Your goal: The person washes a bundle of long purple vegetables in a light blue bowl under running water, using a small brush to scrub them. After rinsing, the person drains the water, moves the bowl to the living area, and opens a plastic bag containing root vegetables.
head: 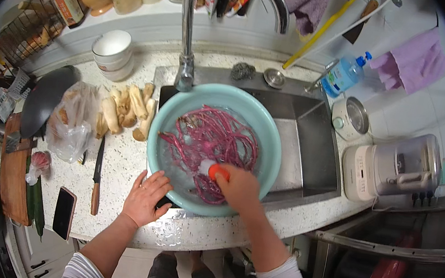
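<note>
A turquoise plastic basin [273, 154] sits over the left part of the steel sink. Purple long beans [223, 132], which look like yardlong beans, lie tangled in water inside it. Above the beans, my right hand [240, 187] grips a small orange-and-whitish object [214, 172]; its whitish end is blurred, and I cannot tell exactly what it is. My left hand [148, 197] lies against the basin's near-left rim, fingers spread, holding nothing. A chrome faucet [192, 19] arches over the far side of the basin.
Left on the counter are king oyster mushrooms [124, 108], a knife [97, 177], a phone [64, 213], a plastic bag [72, 126] and stacked bowls [113, 53]. Cucumbers [35, 202] lie beside a wooden cutting board [15, 169]. At right stand a soap bottle [340, 76] and a blender [393, 167].
</note>
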`<state>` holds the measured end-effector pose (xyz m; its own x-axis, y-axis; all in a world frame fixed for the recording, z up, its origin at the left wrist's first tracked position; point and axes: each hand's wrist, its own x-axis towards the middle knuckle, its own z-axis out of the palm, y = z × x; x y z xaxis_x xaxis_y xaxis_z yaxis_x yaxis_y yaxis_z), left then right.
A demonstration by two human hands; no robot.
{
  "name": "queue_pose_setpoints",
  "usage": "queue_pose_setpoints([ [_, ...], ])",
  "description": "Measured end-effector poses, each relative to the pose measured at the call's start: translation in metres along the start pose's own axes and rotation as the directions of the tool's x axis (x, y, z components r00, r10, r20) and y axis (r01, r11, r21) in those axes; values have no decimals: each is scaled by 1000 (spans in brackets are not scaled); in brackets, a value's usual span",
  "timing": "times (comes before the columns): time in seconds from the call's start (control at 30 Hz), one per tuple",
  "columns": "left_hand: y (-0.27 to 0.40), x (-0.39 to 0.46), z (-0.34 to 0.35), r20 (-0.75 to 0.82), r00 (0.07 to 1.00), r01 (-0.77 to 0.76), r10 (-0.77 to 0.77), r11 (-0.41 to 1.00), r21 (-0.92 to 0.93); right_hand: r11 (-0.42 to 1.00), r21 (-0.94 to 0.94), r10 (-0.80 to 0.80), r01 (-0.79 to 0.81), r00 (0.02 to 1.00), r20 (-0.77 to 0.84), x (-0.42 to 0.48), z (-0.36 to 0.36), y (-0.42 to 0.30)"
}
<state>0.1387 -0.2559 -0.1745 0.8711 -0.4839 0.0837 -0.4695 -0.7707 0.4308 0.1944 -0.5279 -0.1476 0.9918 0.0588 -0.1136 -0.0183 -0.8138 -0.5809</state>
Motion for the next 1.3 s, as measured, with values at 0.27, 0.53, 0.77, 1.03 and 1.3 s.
queue_pose_setpoints([
  [0.27, 10, 12, 7, -2, 999, -41, 41, 999, -7, 999, 17, 53, -50, 956, -289, 101, 28, -5],
  [0.53, -3, -3, -3, -18, 1000, -13, 13, 1000, -1, 994, 111, 10, -8, 1000, -17, 23, -8, -9],
  [0.77, 7, 10, 4, 3, 999, -36, 36, 998, 50, 985, 166, -17, 41, 989, -145, 75, 61, -41],
  [1.03, -8, -7, 6, 92, 995, 41, -36, 998, -53, 998, 49, 21, -27, 992, 121, 31, -27, -10],
  [1.3, -10, -18, 5, -5, 1000, -28, 28, 1000, 1, 990, -139, -10, 4, 999, -39, 107, 79, -13],
])
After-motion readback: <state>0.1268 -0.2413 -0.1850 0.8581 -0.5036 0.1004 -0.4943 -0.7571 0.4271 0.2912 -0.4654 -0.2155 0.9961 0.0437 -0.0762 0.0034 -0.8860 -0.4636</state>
